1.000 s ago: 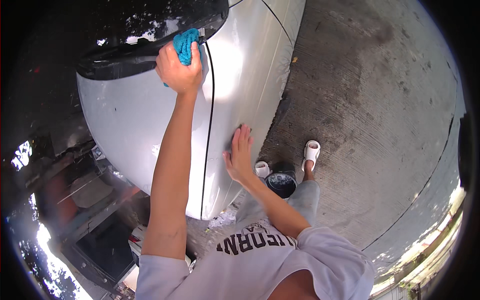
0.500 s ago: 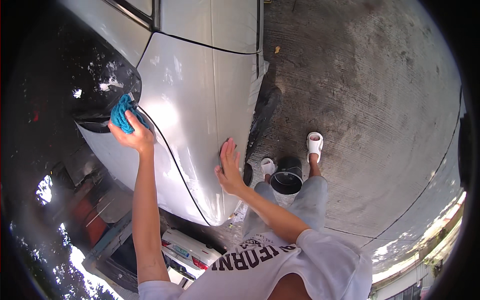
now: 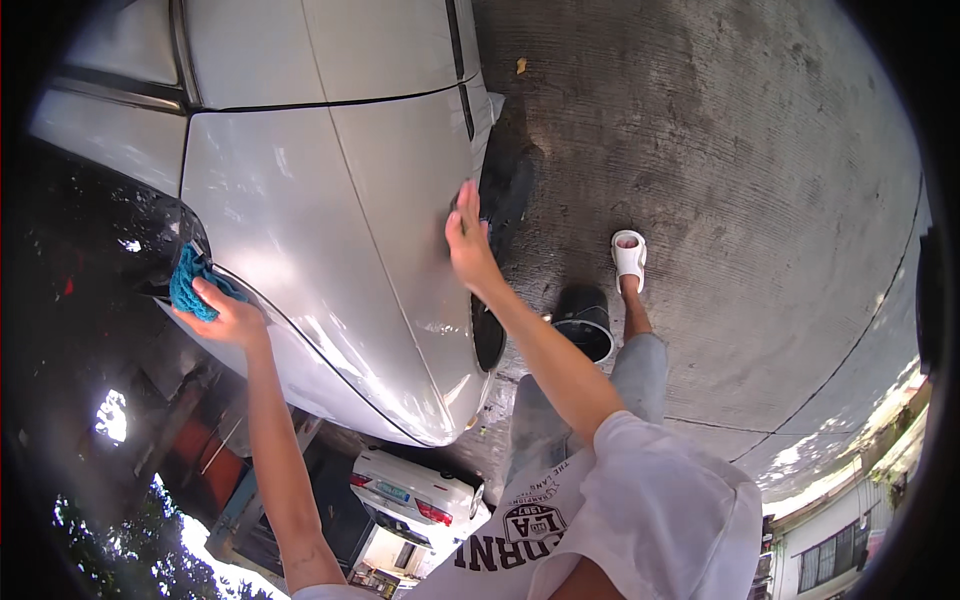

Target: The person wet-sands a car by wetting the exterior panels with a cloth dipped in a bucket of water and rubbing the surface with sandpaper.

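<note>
A silver-white car (image 3: 290, 190) fills the left half of the view, its glossy panel curving down towards me. My left hand (image 3: 230, 318) is closed around a crumpled blue cloth (image 3: 190, 283). The cloth lies at the corner of the dark glass (image 3: 90, 225), where a black seam begins. Over the car's right-hand edge, near the dark wheel (image 3: 512, 190), is my right hand (image 3: 472, 248). Its fingers are stretched out, and nothing shows in them. I cannot tell whether its palm touches the panel.
A black bucket (image 3: 580, 302) stands on the concrete floor (image 3: 760, 220) by my legs. My foot in a white slip-on shoe (image 3: 629, 262) is right of it. Another white car (image 3: 425, 487) is parked behind the lower edge of the near one.
The view has shifted, so the car appears farther left. My right hand has moved farther forward along the car's side. My left hand still holds the cloth at the glass corner.
</note>
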Demonstrator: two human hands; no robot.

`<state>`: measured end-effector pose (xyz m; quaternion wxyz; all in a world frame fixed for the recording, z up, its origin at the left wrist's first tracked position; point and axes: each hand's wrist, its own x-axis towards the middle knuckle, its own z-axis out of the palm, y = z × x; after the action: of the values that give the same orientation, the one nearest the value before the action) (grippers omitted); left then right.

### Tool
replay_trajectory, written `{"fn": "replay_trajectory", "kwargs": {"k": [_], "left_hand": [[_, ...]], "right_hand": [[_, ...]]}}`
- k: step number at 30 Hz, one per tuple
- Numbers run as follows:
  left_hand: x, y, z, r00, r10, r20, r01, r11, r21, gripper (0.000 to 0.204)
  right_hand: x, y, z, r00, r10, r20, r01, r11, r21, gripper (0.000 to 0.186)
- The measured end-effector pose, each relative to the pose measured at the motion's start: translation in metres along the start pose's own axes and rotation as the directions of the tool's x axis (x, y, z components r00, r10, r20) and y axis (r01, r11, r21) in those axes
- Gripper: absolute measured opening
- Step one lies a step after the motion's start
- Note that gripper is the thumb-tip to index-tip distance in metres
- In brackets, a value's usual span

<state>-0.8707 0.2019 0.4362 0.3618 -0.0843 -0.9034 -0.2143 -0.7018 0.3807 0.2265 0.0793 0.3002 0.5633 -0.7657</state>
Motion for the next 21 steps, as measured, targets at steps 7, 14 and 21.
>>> {"fn": "replay_trajectory", "kwargs": {"k": [7,14,21], "left_hand": [[-0.002,0.003,-0.003,0.998,0.052,0.024,-0.053,0.996,0.073,0.04],[-0.001,0.014,0.012,0.997,0.077,0.029,-0.075,0.996,-0.047,0.036],[-0.003,0.0,-0.001,0.996,0.086,0.029,-0.088,0.994,0.058,0.034]], "right_hand": [[-0.089,0.017,0.041,0.995,-0.062,0.076,0.071,0.991,-0.117,0.071],[0.077,0.005,-0.046,0.996,-0.055,-0.076,0.057,0.998,0.029,0.064],[-0.173,0.06,0.076,0.846,-0.405,0.347,0.524,0.75,-0.404,0.076]]}}
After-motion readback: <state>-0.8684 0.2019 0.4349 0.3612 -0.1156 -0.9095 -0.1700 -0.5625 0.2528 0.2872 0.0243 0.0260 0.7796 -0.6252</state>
